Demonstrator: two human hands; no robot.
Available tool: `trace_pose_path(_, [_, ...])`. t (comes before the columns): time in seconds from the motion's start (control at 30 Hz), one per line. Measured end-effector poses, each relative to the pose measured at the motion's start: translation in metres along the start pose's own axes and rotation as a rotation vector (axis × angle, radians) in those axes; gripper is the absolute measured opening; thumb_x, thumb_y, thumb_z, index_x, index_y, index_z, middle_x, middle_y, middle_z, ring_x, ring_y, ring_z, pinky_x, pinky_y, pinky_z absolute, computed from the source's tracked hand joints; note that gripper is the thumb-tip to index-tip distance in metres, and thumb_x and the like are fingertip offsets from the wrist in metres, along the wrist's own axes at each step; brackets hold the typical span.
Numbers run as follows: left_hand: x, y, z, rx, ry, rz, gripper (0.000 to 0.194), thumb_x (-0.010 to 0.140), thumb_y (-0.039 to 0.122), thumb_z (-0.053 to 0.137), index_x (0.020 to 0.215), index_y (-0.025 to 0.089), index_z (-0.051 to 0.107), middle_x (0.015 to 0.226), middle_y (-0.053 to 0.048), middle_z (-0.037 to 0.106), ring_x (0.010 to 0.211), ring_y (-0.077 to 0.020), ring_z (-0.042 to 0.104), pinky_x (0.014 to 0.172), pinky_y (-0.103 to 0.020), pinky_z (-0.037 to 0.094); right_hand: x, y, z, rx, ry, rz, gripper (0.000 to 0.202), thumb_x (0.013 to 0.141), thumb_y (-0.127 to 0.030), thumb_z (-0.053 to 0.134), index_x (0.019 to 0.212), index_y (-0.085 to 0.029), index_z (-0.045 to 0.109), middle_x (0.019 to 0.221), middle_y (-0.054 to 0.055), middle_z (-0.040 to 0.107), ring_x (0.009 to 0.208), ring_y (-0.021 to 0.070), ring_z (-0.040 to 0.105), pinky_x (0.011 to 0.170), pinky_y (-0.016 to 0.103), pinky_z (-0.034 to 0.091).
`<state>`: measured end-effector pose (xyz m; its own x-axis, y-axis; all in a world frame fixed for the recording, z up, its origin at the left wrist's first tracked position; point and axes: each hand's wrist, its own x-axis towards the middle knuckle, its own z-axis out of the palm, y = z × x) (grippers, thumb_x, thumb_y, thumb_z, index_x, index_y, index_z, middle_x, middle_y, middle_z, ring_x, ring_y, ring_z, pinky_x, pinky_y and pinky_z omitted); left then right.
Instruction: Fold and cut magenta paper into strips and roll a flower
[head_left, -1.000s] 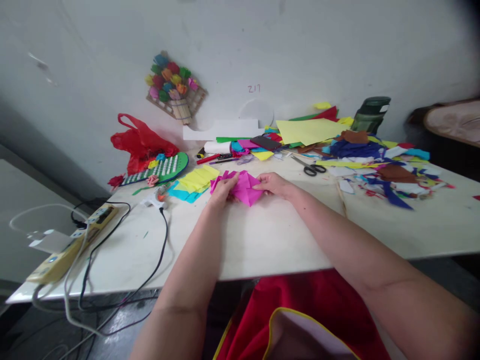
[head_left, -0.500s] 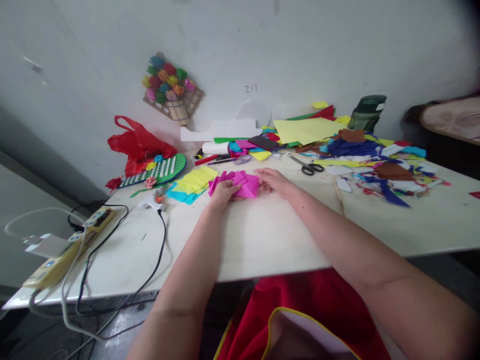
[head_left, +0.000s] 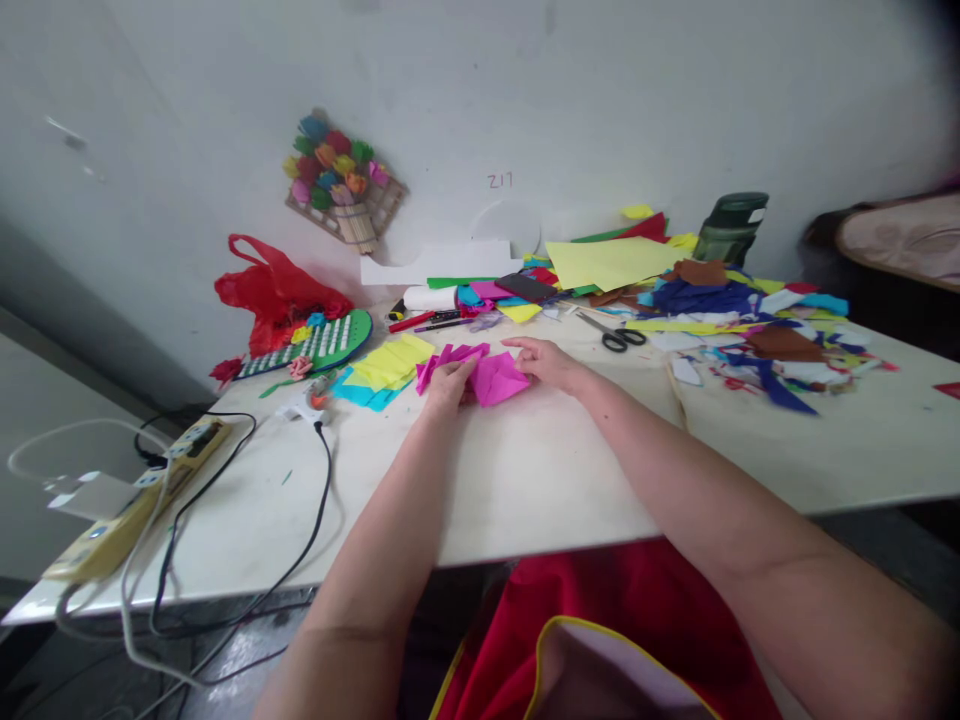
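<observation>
Creased magenta paper pieces (head_left: 499, 379) lie between my hands at the middle of the table. My left hand (head_left: 450, 380) is closed on their left part, thumb on top. At the right edge of the front piece, my right hand (head_left: 546, 364) pinches the paper with the index finger stretched out above it; its lower fingers are partly hidden. Just left of my left hand rest yellow paper pieces (head_left: 391, 362) over blue paper pieces (head_left: 369, 394). Black-handled scissors (head_left: 616, 338) lie beyond my right hand.
A glue gun (head_left: 306, 402) and a power strip (head_left: 142, 500) with cables occupy the left side. Behind them sit a green board (head_left: 352, 338) and a red plastic bag (head_left: 266, 290). Coloured scraps (head_left: 780, 345) and a dark green bottle (head_left: 729, 228) stand right.
The front magenta piece has shifted right and toward me, spreading apart from the others. My right hand now meets its right edge, index finger extended.
</observation>
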<state>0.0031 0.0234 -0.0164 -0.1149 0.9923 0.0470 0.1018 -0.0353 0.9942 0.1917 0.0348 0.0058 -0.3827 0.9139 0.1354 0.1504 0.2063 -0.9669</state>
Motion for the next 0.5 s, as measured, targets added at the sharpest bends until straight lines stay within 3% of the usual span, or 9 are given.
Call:
trace_pose_path(0.1, [0.001,0.0,-0.003,-0.017,-0.004,-0.063,0.024,0.069,0.038,0.067,0.069,0.016,0.059,0.057,-0.002,0.057,0.047,-0.0119,0.055,0.048,-0.027,0.049,0.004,0.007,-0.003,-0.093,-0.013,-0.064,0.057,0.067,-0.003,0.049,0.124,-0.01,0.053,0.051,-0.007,0.046,0.048,0.0083,0.043,0.052,0.02,0.036])
trace_pose_path(0.3, [0.001,0.001,-0.005,0.245,0.079,0.043,0.018,0.068,0.033,0.067,0.066,0.016,0.063,0.05,-0.001,0.054,0.04,-0.0104,0.049,0.041,-0.023,0.039,0.014,0.026,-0.006,-0.317,0.037,-0.16,0.051,0.067,-0.008,0.05,0.117,-0.011,0.06,0.054,-0.005,0.051,0.052,0.009,0.043,0.055,0.021,0.036])
trace_pose_path(0.5, [-0.002,0.005,-0.001,0.287,0.034,-0.006,0.027,0.07,0.033,0.067,0.091,0.017,0.066,0.044,0.001,0.054,0.04,-0.0145,0.054,0.041,-0.024,0.038,0.014,0.026,-0.004,-0.461,0.109,-0.107,0.044,0.07,-0.017,0.055,0.114,-0.017,0.063,0.062,-0.001,0.061,0.056,0.0103,0.048,0.059,0.022,0.04])
